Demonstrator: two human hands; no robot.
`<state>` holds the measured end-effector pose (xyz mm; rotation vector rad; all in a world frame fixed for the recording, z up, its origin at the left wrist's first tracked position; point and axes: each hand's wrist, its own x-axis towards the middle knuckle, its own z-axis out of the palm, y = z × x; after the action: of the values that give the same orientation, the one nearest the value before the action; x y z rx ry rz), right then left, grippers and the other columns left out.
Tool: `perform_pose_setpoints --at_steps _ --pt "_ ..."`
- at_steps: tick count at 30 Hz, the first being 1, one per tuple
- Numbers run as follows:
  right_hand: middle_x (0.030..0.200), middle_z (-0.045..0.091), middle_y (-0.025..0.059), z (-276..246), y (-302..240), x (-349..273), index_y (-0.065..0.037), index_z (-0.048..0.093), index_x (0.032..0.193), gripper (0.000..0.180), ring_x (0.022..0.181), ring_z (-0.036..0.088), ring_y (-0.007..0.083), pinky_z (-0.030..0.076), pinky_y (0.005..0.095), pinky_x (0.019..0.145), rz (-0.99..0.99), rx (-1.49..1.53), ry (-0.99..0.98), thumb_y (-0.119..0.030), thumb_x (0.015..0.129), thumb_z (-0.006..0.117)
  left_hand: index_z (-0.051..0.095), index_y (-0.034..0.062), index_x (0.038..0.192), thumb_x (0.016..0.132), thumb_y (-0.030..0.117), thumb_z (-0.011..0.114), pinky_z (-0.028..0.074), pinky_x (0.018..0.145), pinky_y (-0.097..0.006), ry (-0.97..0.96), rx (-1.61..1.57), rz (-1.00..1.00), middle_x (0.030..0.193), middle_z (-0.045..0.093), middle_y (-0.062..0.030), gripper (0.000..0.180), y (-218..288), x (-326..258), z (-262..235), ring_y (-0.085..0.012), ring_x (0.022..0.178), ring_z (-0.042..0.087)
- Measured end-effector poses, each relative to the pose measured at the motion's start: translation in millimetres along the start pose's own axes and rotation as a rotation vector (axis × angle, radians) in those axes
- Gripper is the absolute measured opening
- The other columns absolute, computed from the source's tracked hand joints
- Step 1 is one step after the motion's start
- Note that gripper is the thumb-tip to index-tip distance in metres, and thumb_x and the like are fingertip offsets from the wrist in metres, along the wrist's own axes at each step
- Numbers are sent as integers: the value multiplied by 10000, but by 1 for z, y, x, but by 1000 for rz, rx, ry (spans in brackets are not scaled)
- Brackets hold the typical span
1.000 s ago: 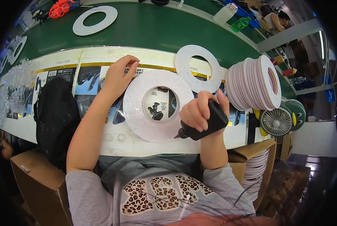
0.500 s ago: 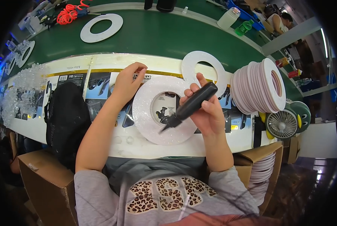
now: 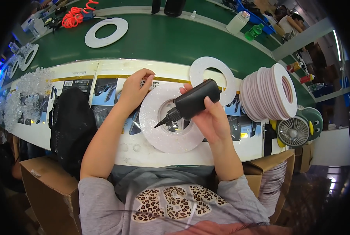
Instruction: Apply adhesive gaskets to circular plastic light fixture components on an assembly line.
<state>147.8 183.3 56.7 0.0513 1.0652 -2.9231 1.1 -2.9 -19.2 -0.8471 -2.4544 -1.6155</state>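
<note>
A black squeeze bottle with a long pointed nozzle lies in my right hand, whose fingers wrap around it. Its tip points down and left, above a white speckled flat ring on the worktable. Beside the ring's upper left edge rests my left hand. It holds nothing that I can see; the fingers are loosely bent, with a gap to the thumb. A second white ring lies just behind, touching or slightly overlapped by the first; I cannot tell which. Part of the first ring is hidden behind the bottle and right hand.
To the right, a stack of white rings lies on its side next to a small fan. A black bag and clear plastic pieces are at left. Another ring sits on the green surface. Cardboard boxes stand below.
My right hand has turned the bottle so its broad side shows, and the nozzle has shifted left and slightly up. The left hand keeps nearly the same place. The whole view has shifted slightly.
</note>
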Motion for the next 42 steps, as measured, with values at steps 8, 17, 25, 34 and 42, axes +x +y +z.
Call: perform_pose_setpoints --at_steps 8,17,25,34,42 --pt "1272 487 254 -6 2 2 29 383 1308 454 1227 470 330 404 431 1034 101 16 132 -240 960 496 605 1 968 890 152 557 484 749 -330 -3 2 1 902 644 -138 177 -3 -4 2 -256 832 632" --pt "1146 581 115 -1 9 -4 -27 448 1274 463 953 596 167 503 305 825 -117 -473 173 -317 928 550 606 5 968 887 152 558 483 747 -328 -7 1 6 893 647 -139 174 -2 -2 2 -259 827 632" --pt "941 610 104 -22 1 -3 -87 483 1167 466 564 508 45 326 160 400 53 -228 140 -463 899 544 608 9 964 887 153 558 482 740 -327 -3 -5 8 893 645 -136 170 -3 -2 3 -256 822 631" --pt "938 604 151 6 2 -10 12 562 1018 353 874 615 218 518 324 777 -79 -495 196 -229 761 579 606 4 960 885 149 561 484 734 -328 2 1 30 885 643 -136 170 -4 -3 1 -252 813 632" --pt "951 630 177 5 5 -13 6 533 1018 288 933 617 241 506 361 841 -169 -682 38 -137 778 604 595 -14 985 903 113 532 478 825 -297 -52 23 -19 931 650 -129 164 -1 -2 0 -230 883 633"
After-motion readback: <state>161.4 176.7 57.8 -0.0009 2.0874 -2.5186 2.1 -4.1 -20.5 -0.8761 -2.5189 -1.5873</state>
